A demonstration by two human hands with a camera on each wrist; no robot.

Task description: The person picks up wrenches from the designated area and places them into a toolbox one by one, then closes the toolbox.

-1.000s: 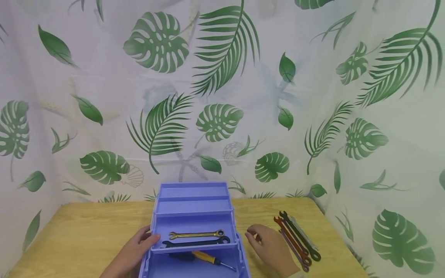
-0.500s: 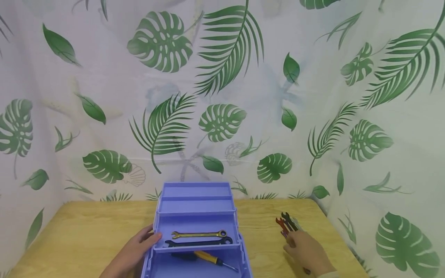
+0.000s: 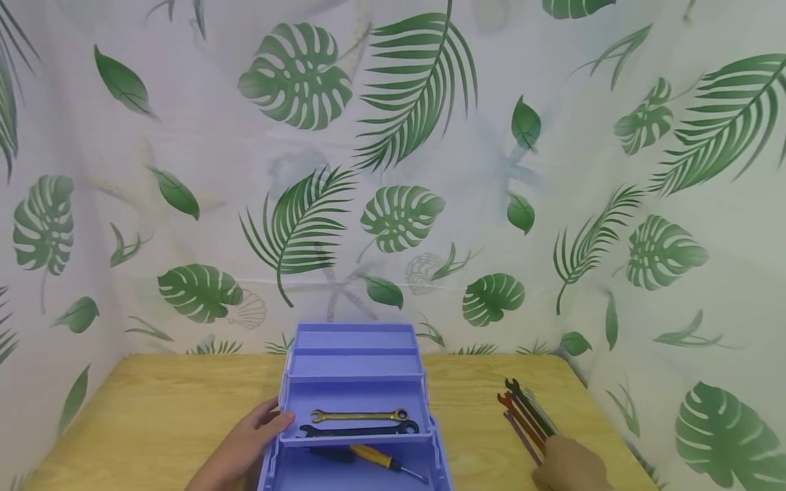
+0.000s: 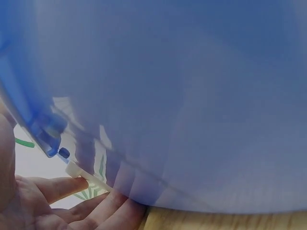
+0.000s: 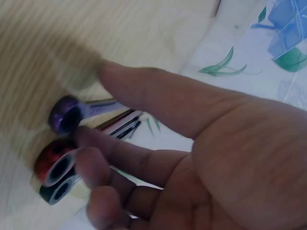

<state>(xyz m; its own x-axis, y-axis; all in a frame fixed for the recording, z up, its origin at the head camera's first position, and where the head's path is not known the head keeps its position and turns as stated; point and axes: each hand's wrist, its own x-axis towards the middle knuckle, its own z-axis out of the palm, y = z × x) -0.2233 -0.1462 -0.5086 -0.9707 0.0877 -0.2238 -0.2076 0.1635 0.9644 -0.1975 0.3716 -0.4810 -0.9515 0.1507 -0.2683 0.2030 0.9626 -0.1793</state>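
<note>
At the left side of a blue-purple toolbox (image 3: pixel 356 365), my left hand (image 3: pixel 245 440) holds a tray's edge, thumb on the rim and fingers along the outer wall. A gold wrench (image 3: pixel 359 415) and a black wrench (image 3: pixel 362 429) lie in that tray. My right hand (image 3: pixel 571 467) hovers at the near ends of a row of wrenches on the table. Among them are a purple wrench (image 3: pixel 522 438), a red wrench (image 3: pixel 507 400) and another black wrench (image 3: pixel 513 387). In the right wrist view, thumb and fingers stand apart, fingertips close by the purple ring end (image 5: pixel 57 115).
Below the tray, a yellow-handled screwdriver (image 3: pixel 374 455) lies in the toolbox's bottom. A silver wrench (image 3: pixel 540 409) borders the row on the right. The wooden table (image 3: pixel 184 395) meets a leaf-patterned cloth (image 3: pixel 399 293) at its back and right.
My right hand has gone from beside the toolbox rightward over the wrenches, then back toward their near ends. The left hand keeps its place on the toolbox; the head view has shifted slightly.
</note>
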